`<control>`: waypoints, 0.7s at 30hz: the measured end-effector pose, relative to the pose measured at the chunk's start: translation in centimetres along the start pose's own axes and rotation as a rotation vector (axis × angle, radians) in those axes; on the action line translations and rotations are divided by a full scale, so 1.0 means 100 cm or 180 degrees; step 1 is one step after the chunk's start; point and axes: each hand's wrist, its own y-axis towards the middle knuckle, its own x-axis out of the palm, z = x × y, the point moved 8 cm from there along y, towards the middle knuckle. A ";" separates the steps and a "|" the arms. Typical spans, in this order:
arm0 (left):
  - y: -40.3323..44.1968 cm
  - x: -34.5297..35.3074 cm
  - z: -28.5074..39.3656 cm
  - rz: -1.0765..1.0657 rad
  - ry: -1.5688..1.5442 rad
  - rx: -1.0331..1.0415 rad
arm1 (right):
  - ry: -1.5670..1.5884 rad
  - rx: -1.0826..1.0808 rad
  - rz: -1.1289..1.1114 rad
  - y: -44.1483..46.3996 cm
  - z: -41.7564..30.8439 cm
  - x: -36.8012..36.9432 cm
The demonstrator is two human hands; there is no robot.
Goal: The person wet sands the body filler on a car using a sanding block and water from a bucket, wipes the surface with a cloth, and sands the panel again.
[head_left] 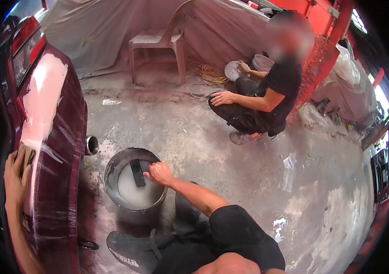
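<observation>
On the left, a dark maroon car bumper [57, 182] carries a pale pink filler patch [43, 98]. Against its lower edge rests my left hand [15, 180], fingers bent over a brownish sanding pad [28, 156] pressed to the surface. My right hand [160, 173] is closed on one end of a black rectangular block [137, 173], which it holds over a dark bucket [112, 185]. Cloudy whitish water [135, 194] fills part of the bucket. Whether the block's lower end touches the water I cannot tell.
An exhaust pipe [92, 145] juts from the car beside the bucket. Another person [279, 91] crouches ahead, one hand at a round whitish disc [233, 71]. Behind are a plastic chair [158, 41], coiled yellow hose [210, 73] and draped sheeting [98, 32]. My shoe [128, 251] is near the bucket.
</observation>
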 end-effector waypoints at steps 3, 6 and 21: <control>-0.023 -0.011 0.011 -0.0014 -0.0028 -0.0068 | -0.0067 -0.0073 -0.0101 -0.003 -0.001 0.002; -0.101 -0.010 -0.015 0.0048 0.0386 -0.0180 | -0.0010 -0.0025 -0.0207 -0.001 -0.001 -0.001; -0.121 -0.045 0.008 -0.0057 0.0328 -0.0244 | -0.0087 -0.0060 -0.0258 0.002 -0.004 -0.004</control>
